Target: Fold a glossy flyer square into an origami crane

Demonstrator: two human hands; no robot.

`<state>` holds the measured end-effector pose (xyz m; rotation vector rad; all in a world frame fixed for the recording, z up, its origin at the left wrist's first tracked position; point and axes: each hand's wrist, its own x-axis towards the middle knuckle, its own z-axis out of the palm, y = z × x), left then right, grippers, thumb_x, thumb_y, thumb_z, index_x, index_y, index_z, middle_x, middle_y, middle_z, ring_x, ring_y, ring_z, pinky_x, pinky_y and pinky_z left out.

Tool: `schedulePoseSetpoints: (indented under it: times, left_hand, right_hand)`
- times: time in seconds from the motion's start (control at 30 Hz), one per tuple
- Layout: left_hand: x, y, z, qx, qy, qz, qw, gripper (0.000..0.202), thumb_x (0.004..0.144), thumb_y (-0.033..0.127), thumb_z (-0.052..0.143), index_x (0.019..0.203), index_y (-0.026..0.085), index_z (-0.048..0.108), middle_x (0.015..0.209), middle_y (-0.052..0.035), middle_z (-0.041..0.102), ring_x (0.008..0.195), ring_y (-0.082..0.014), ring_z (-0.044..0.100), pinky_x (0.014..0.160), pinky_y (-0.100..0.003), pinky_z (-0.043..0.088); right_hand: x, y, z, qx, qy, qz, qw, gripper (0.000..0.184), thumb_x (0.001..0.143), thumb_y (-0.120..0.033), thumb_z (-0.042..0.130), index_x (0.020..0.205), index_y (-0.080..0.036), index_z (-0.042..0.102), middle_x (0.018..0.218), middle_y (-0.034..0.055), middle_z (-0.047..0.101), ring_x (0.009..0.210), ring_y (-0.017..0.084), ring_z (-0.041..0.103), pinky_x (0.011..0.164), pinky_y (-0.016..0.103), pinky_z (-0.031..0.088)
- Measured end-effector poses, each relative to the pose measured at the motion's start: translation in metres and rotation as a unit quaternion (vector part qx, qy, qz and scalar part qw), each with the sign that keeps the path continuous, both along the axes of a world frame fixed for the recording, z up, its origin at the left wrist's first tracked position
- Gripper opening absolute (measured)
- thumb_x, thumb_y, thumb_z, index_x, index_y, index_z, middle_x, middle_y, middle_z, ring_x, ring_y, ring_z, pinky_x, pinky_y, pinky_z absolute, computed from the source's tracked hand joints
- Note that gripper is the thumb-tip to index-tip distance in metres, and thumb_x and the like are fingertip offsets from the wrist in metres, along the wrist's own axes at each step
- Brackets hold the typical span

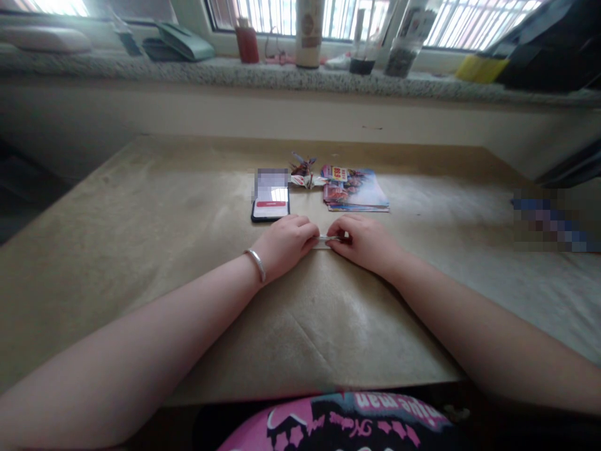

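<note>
Both my hands rest on a brown paper-covered table (141, 250), fingers curled together around a small folded piece of paper (326, 238). My left hand (284, 244), with a silver bangle on the wrist, pinches its left end. My right hand (364, 241) pinches its right end. Most of the paper is hidden under my fingers. Just beyond my hands lies a phone (271, 195) with a lit screen, a folded paper crane (304, 172) and a stack of colourful leaflets (353, 188).
A stone window sill (235, 74) runs along the back with a red cup (246, 42), a tall bottle (308, 31), jars and a green pouch (185, 41). A blurred object (554, 219) lies at the table's right edge.
</note>
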<state>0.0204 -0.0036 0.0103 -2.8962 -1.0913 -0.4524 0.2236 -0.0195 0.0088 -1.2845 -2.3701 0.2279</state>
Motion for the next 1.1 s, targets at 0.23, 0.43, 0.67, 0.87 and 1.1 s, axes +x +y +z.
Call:
schedulePoseSetpoints:
  times: [0.23, 0.43, 0.67, 0.87, 1.1]
  left_hand:
    - [-0.0022, -0.0009, 0.0007, 0.022, 0.004, -0.013, 1.000, 0.017, 0.090, 0.019, 0.049, 0.079, 0.014, 0.061, 0.078, -0.0048, 0.060, 0.072, -0.0153, 0.053, 0.068, -0.026, 0.041]
    - [-0.0025, -0.0016, 0.0010, 0.033, 0.018, -0.019, 0.999, 0.015, 0.089, 0.022, 0.053, 0.080, 0.014, 0.061, 0.079, -0.0049, 0.060, 0.073, -0.0163, 0.052, 0.068, -0.026, 0.041]
    - [-0.0026, -0.0001, 0.0017, 0.040, 0.014, -0.030, 0.999, 0.019, 0.090, 0.021, 0.052, 0.077, 0.014, 0.062, 0.075, -0.0036, 0.058, 0.069, -0.0152, 0.051, 0.065, -0.026, 0.040]
    - [-0.0028, -0.0007, 0.0004, 0.036, 0.001, -0.033, 0.999, 0.015, 0.087, 0.019, 0.054, 0.076, 0.014, 0.062, 0.074, -0.0030, 0.058, 0.069, -0.0149, 0.051, 0.064, -0.025, 0.040]
    - [-0.0030, 0.0020, -0.0035, 0.025, -0.020, -0.041, 0.999, 0.015, 0.089, 0.024, 0.055, 0.083, 0.015, 0.065, 0.079, -0.0038, 0.060, 0.074, -0.0152, 0.054, 0.068, -0.026, 0.042]
  right_hand:
    - [0.0042, -0.0016, 0.0043, 0.025, -0.038, 0.031, 0.998, 0.006, 0.080, -0.019, 0.056, 0.083, -0.018, 0.061, 0.079, 0.0039, 0.063, 0.074, 0.016, 0.056, 0.070, 0.027, 0.041]
    - [0.0031, -0.0001, -0.0015, 0.041, -0.039, 0.050, 0.997, 0.009, 0.084, -0.021, 0.055, 0.083, -0.018, 0.063, 0.077, 0.0044, 0.064, 0.074, 0.017, 0.056, 0.071, 0.028, 0.041]
    - [0.0019, -0.0011, 0.0003, 0.049, -0.043, 0.050, 0.997, 0.007, 0.081, -0.019, 0.056, 0.083, -0.017, 0.062, 0.077, 0.0041, 0.063, 0.074, 0.016, 0.056, 0.070, 0.027, 0.041]
    - [0.0026, -0.0006, 0.0018, 0.031, -0.036, 0.038, 0.998, 0.006, 0.079, -0.018, 0.057, 0.079, -0.017, 0.062, 0.077, 0.0036, 0.062, 0.073, 0.015, 0.055, 0.069, 0.025, 0.041]
    - [-0.0007, -0.0004, -0.0025, 0.034, -0.024, 0.036, 0.998, 0.008, 0.079, -0.017, 0.055, 0.077, -0.017, 0.063, 0.076, 0.0035, 0.061, 0.071, 0.014, 0.054, 0.068, 0.024, 0.041]
